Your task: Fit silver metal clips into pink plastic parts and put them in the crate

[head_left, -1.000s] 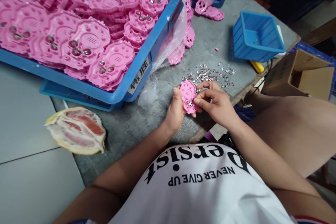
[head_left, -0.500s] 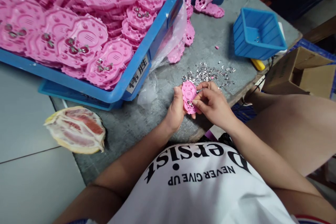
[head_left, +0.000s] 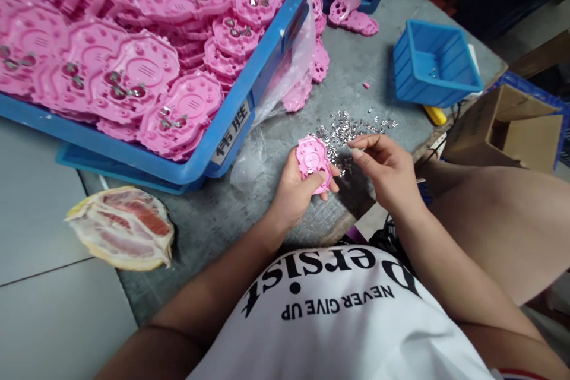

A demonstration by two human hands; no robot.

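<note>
In my left hand [head_left: 291, 187] is a pink plastic shell [head_left: 314, 157], its face turned up. My thumb presses on its lower end, where small metal pieces partly show. My right hand [head_left: 385, 166] is apart from the shell, to its right, with thumb and forefinger pinched together. Whatever is between those fingertips is too small to make out. Just beyond both hands, a scatter of small shiny metal pieces [head_left: 345, 127] lies on the grey table [head_left: 285, 136].
A large blue crate [head_left: 187, 172] full of pink shells [head_left: 138, 68] stands at the left. Near it lies a cut pomelo [head_left: 122, 228]. At the right are a small blue bin [head_left: 434, 65], a yellow-handled item [head_left: 434, 114] and a cardboard box [head_left: 503, 130]. Clear plastic film [head_left: 285, 83] hangs by the crate.
My right hand has moved off the shell to the right, its thumb and forefinger pinched. My left thumb has shifted from the shell's edge onto its lower end.
</note>
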